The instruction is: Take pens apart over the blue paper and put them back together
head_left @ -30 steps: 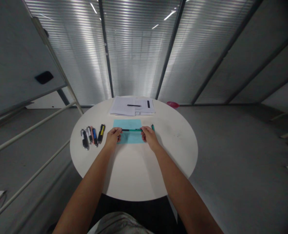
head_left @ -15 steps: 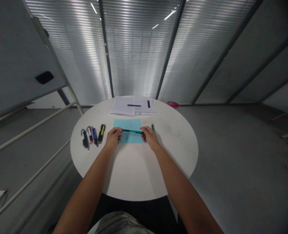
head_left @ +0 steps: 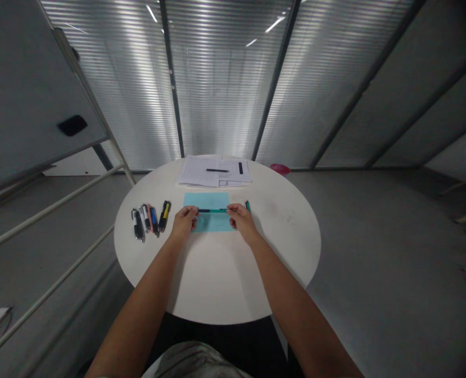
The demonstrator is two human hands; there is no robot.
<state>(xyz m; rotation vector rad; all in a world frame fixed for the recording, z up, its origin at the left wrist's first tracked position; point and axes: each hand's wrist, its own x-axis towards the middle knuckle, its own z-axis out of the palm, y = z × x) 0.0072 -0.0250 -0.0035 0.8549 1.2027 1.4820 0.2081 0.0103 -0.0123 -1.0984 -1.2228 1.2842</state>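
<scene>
A green and black pen [head_left: 213, 211] is held level between my two hands, above a light blue sheet of paper [head_left: 207, 199]. My left hand [head_left: 184, 218] pinches its dark left end. With closed fingers, my right hand [head_left: 239, 216] grips the other end, which the fingertips partly hide. Just beyond the right hand lies a second green pen [head_left: 248, 206] on the white table. Left of the blue sheet, several pens rest side by side, among them a yellow and black one [head_left: 164, 215] and a blue one [head_left: 154, 220].
The round white table [head_left: 220, 283] stands before a wall with blinds [head_left: 220, 94]. A stack of printed papers [head_left: 199, 172] with a dark pen [head_left: 217, 170] on top lies at its far side. On the left is a whiteboard frame [head_left: 94, 105]. Something pink [head_left: 280, 169] sits behind the table.
The pen has turned slightly in my fingers, so its clip now shows near the right hand on the upper side. Both hands have stayed nearly in place.
</scene>
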